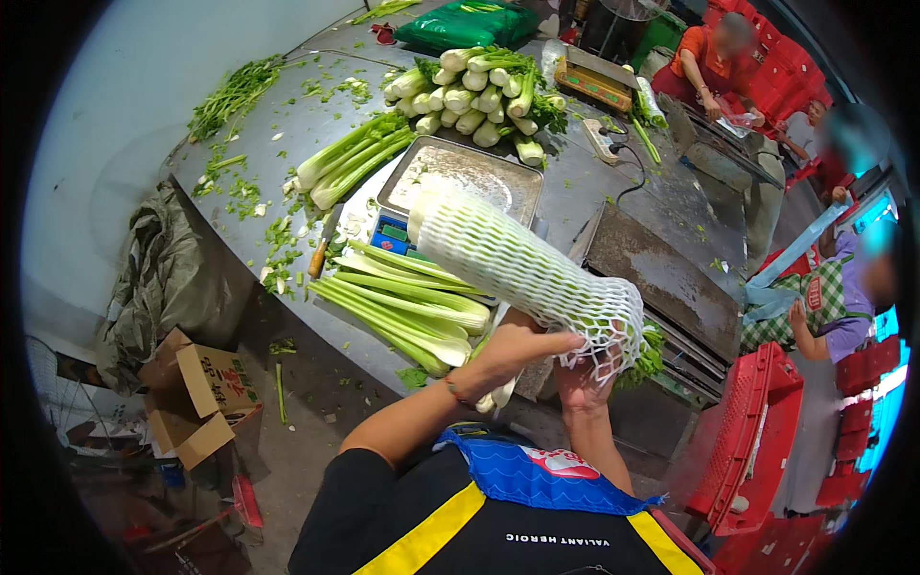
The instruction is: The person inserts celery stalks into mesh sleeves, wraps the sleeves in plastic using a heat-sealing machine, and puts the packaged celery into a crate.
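I note left hand (527, 347), right hand (583, 385) grasping white net (527, 259) around celery (655, 356), by bench's (240, 218) near edge; advise drawing evenly, without snagging.

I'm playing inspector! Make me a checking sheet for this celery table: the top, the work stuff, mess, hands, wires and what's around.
Surface: grey metal table, strewn with green scraps.
Job's things: celery bunch in a white net; loose celery stalks; celery pile; scale.
Clutter: wooden-handled knife on the table; open cardboard box on the floor.
Hands: left hand and right hand at the net's near end, fingers partly hidden.
Cables: black cable by a power strip.
Surroundings: red crates and other people, right.
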### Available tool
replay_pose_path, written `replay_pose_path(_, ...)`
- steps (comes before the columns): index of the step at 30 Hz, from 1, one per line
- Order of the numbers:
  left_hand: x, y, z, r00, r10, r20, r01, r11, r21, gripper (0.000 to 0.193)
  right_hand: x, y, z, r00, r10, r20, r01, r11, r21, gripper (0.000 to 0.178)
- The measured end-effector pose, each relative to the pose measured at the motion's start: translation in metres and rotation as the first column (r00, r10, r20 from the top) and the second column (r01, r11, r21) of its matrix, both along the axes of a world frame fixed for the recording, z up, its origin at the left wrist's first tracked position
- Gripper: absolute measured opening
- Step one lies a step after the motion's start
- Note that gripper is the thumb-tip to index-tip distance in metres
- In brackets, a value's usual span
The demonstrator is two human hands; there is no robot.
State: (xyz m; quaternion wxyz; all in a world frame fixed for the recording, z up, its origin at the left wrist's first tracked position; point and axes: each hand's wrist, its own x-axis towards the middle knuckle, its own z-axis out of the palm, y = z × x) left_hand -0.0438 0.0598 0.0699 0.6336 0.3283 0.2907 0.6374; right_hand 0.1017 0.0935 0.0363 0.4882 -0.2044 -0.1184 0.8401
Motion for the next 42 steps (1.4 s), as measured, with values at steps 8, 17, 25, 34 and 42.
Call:
replay_pose_path(8, -0.056, -0.027, -0.012, 0.761, 0.390, 0.518, -0.403, 0.910, -0.093, 0.078, 0.028, -0.033, -0.094, 0.965, 0.252, -0.070, -0.253, 0.967, -0.013, 0.042)
replay_pose_path(17, -0.114, -0.120, -0.007, 0.526, 0.780, 0.338, -0.791, 0.595, -0.142, 0.070, 0.015, -0.022, -0.006, 0.386, 0.846, 0.368, -0.903, 0.428, -0.036, 0.035)
replay_pose_path(25, -0.127, -0.156, 0.002, 0.542, 0.839, 0.038, -0.837, 0.543, -0.061, 0.070, -0.045, -0.015, 0.088, 0.617, -0.488, 0.617, -0.592, 0.228, 0.773, 0.087)
replay_pose_path(34, -0.152, -0.095, 0.010, 0.624, 0.737, 0.261, -0.693, 0.676, -0.252, 0.069, -0.092, -0.012, 0.029, 0.376, 0.130, 0.917, -0.926, 0.071, 0.370, 0.082)
replay_pose_path(42, -0.167, -0.019, -0.126, -0.064, 0.299, -0.952, -0.217, 0.927, 0.306, 0.104, -0.137, 0.128, 0.024, 0.249, -0.378, 0.892, -0.891, 0.271, 0.364, 0.061)
